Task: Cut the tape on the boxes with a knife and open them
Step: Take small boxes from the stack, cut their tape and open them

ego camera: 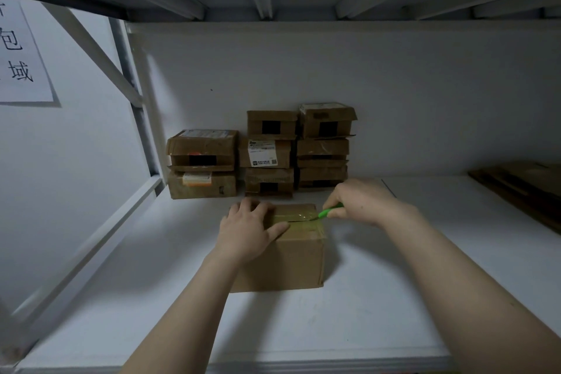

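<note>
Now, shelf (394, 297): white board across the lower frame, carries everything.
Stacked boxes (267, 155): centre frame, at the back wall, apart from the work.
Box (288, 261): centre frame, small cardboard; probably light and stiff-walled, likely to slide unless pinned.
Left hand (246, 228): spread flat on the box top's left part, pressing.
Right hand (361, 200): curled round the knife at the box's top right edge.
Tape (299, 217): glossy strip along the top seam; looks thin and slick.
Knife (329, 210): green handle, tip at the tape's right end.

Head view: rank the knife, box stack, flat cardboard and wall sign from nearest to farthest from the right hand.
1. Knife: held in the right hand.
2. Box stack: just behind it.
3. Flat cardboard: far right.
4. Wall sign: upper left.
</note>
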